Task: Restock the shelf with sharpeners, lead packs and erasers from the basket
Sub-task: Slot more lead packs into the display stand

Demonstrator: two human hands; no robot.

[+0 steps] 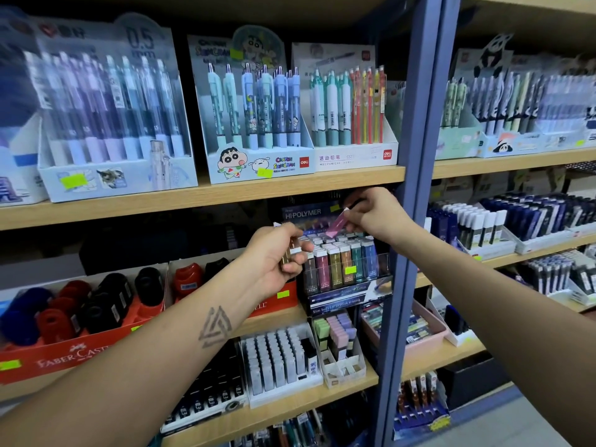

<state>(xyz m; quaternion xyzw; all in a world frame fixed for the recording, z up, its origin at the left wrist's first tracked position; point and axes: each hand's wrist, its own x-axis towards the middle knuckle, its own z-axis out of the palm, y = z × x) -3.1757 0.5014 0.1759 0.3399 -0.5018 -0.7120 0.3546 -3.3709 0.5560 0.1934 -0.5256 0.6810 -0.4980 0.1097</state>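
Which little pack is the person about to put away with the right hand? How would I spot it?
Find the blue upright post, then the tiered HI-POLYMER lead display just left of it on the middle shelf. Above its back rows the right hand pinches a pink lead pack: the only one tilted and lifted clear, while its neighbours stand upright in rows.

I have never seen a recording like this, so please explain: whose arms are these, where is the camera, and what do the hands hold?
There is no machine here. One camera sits on a person's head and looks forward and down, so both arms are the person's own. They stand before shop shelves of stationery. The right hand pinches a pink lead pack above a display rack of similar packs. The left hand grips more packs. To the left, a red box holds sharpeners.
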